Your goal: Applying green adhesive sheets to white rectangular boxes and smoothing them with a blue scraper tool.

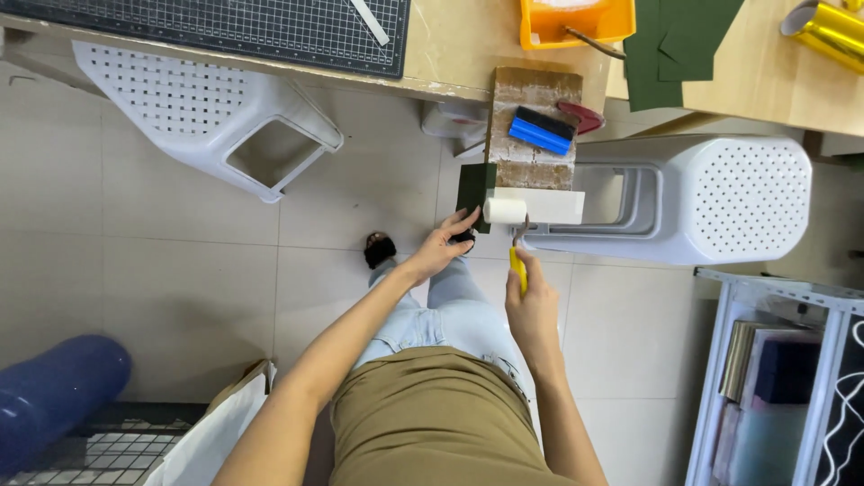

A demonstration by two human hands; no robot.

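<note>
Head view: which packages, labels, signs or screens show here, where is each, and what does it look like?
No signs, screens or readable labels show.
Paper bag: bottom left on the floor, white with brown edge, open top.
Gold foil roll: top right on the table, shiny cylinder.
Flat packs: on the white shelf at right, stacked upright, dark blue, teal and pale; detail too blurred.

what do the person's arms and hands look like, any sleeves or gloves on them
Both arms are bare from the lower edge of the picture down to the wrists: no sleeves show. The left hand and the right hand wear no gloves, and no rings, watch or bracelet can be made out at this size. The arms are slender, and no markings show on them.
</note>
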